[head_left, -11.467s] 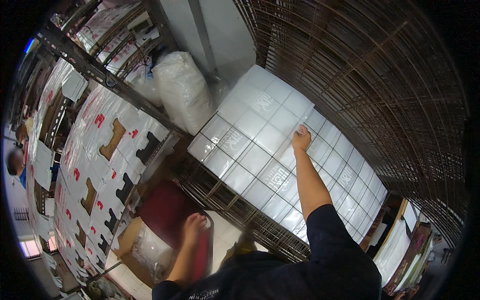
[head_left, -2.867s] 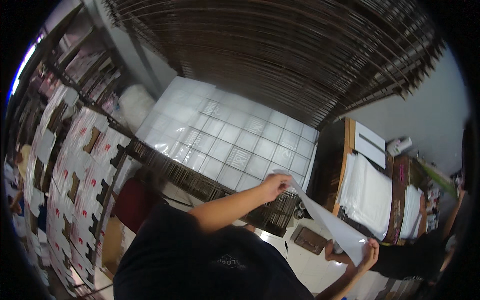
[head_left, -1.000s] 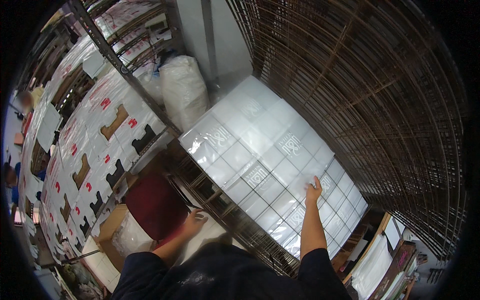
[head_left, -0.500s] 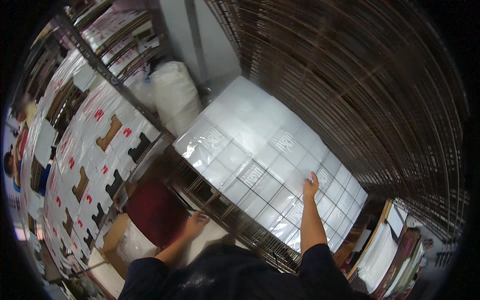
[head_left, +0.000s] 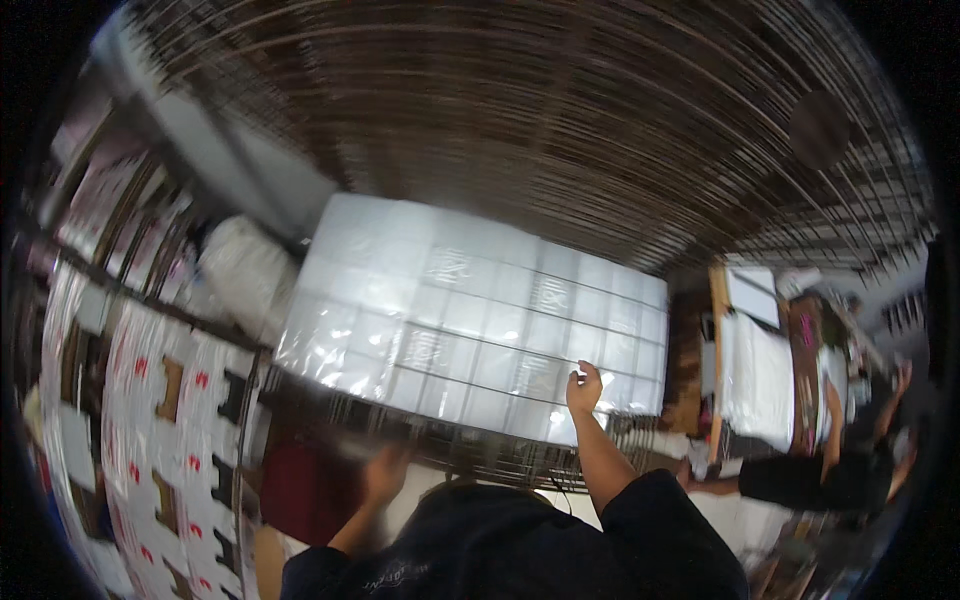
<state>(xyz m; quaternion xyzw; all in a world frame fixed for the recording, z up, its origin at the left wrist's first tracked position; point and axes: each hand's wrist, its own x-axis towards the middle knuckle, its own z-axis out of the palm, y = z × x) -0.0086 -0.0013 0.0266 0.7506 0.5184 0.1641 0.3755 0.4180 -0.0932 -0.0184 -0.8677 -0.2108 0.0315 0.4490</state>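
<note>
A wire cage holds a flat layer of white packets in clear plastic (head_left: 470, 320), laid in rows. My right hand (head_left: 583, 386) reaches up from the lower edge and rests on the packets near the cage's front right corner, fingers bent against the plastic. My left hand (head_left: 384, 474) is blurred; it hovers low beside the cage's front wire rim (head_left: 450, 440), near a dark red bin (head_left: 290, 485). Whether it holds anything cannot be made out.
A tall wire mesh wall (head_left: 560, 130) rises behind the cage. Shelves of red and white cartons (head_left: 150, 400) run along the left, with a stuffed white bag (head_left: 245, 275) beside them. At the right, another person in dark clothing (head_left: 820, 475) works by stacked white sheets (head_left: 755, 375).
The view has swung to the right, bringing the other person and the white stacks into sight. My right hand stays on the packets, its fingers more curled; my left hand has lifted toward the cage rim.
</note>
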